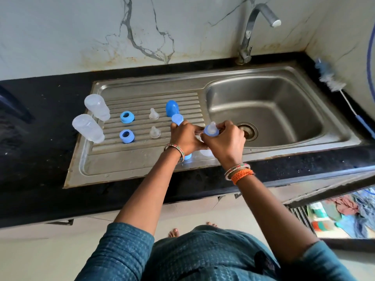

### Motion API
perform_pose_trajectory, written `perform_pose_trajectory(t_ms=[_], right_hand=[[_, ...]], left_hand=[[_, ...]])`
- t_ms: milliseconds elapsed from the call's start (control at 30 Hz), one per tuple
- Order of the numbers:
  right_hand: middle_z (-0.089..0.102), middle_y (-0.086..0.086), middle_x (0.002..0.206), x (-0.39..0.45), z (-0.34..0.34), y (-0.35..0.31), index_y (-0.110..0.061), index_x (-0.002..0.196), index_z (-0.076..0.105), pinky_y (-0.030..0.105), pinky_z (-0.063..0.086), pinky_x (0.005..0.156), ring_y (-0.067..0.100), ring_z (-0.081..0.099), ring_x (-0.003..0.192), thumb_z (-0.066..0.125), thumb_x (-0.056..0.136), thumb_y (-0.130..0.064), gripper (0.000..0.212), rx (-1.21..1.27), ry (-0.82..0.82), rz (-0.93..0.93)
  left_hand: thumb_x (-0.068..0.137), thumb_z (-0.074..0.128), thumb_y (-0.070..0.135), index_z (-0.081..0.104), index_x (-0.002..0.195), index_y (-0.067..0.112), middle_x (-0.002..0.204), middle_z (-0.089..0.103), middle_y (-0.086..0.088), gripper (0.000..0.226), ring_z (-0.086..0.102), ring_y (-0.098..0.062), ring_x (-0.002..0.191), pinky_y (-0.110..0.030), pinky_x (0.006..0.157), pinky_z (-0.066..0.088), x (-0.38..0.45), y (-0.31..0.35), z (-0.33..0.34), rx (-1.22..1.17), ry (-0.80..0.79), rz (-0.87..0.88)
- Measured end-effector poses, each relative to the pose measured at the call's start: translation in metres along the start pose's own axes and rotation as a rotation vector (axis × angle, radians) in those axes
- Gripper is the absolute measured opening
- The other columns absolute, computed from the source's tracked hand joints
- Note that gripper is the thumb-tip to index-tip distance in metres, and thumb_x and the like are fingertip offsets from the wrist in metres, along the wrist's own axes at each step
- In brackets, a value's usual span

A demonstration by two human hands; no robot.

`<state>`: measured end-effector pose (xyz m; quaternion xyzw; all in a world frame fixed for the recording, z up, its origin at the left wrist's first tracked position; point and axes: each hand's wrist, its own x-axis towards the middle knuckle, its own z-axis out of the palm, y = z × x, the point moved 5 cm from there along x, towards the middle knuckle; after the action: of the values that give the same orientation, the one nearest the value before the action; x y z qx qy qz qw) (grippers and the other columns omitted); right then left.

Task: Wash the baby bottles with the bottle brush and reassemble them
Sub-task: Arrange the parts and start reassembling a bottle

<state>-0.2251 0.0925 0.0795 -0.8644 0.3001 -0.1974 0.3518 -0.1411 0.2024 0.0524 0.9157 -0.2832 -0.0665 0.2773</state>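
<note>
Open basin to the right of the hands, crowded drainboard to their left

Both hands point(205, 136) meet over the sink's point(142, 175) inner edge; right of them the basin point(284, 110) lies open, the tap point(255, 23) arching above its far side. Left of them, two blue rings point(127, 117), two clear nipples point(154, 114), two blue caps point(172, 108) and, farthest left, two clear bottles point(97, 107) dot the ribs. A brush point(332, 80) leans far right on the tabletop point(40, 110).

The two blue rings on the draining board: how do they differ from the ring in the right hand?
The two loose rings lie flat, untouched, their holes empty. The ring gripped by the right hand is lifted and has a clear teat fitted through it. All three are blue.
</note>
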Motion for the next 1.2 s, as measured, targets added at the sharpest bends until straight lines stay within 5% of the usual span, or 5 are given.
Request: perform_pose_trajectory(t_ms=[367, 633, 1000, 1133, 1200], right_hand=[[0.062, -0.002, 0.087, 0.007, -0.051, 0.001, -0.011, 0.104, 0.056, 0.025, 0.048, 0.065, 0.011, 0.057, 0.072, 0.061, 0.086, -0.010, 0.019, 0.592, 0.124, -0.037], [0.053, 0.005, 0.124, -0.033, 0.075, -0.005, -0.018, 0.126, 0.050, 0.041, 0.044, 0.093, 0.027, 0.048, 0.116, 0.075, 0.070, -0.051, 0.070, -0.173, -0.471, -0.246], [0.067, 0.001, 0.084, 0.108, -0.039, -0.037, -0.013, 0.102, 0.066, 0.024, 0.051, 0.065, 0.010, 0.063, 0.071, 0.071, 0.082, -0.031, 0.027, 0.438, -0.750, 0.068], [0.059, 0.012, 0.127, 0.124, -0.004, 0.079, -0.016, 0.118, 0.059, 0.066, 0.024, 0.104, 0.039, 0.049, 0.124, 0.067, 0.082, -0.036, 0.042, -0.218, -0.503, 0.349], [0.059, 0.016, 0.124, 0.126, -0.010, 0.081, -0.010, 0.115, 0.060, 0.057, 0.034, 0.103, 0.036, 0.052, 0.120, 0.077, 0.067, -0.041, 0.059, -0.322, -0.279, 0.353]], left_hand=[[0.051, 0.077, 0.065, 0.077, 0.087, 0.022, 0.067, 0.069, -0.001, 0.057, 0.063, -0.007, 0.065, -0.019, 0.060, 0.040, -0.001, 0.007, -0.076, -0.214, 0.202, -0.011], [0.043, 0.064, 0.076, 0.077, 0.090, 0.023, 0.088, 0.074, 0.008, 0.072, 0.067, -0.005, 0.090, -0.037, 0.091, 0.046, -0.049, -0.054, -0.124, -0.107, 0.288, -0.135], [0.058, 0.073, 0.055, 0.070, 0.106, 0.019, 0.084, 0.063, 0.017, 0.061, 0.052, -0.003, 0.078, -0.020, 0.073, 0.039, -0.012, -0.023, -0.106, -0.346, 0.218, -0.003], [0.060, 0.070, 0.054, 0.067, 0.100, 0.028, 0.092, 0.069, 0.005, 0.047, 0.059, -0.003, 0.081, -0.011, 0.069, 0.040, 0.003, -0.004, -0.085, -0.438, 0.152, 0.051], [0.060, 0.067, 0.057, 0.063, 0.094, 0.037, 0.091, 0.067, 0.001, 0.040, 0.057, -0.011, 0.081, -0.022, 0.073, 0.043, 0.008, -0.002, -0.079, -0.473, 0.134, 0.037]])
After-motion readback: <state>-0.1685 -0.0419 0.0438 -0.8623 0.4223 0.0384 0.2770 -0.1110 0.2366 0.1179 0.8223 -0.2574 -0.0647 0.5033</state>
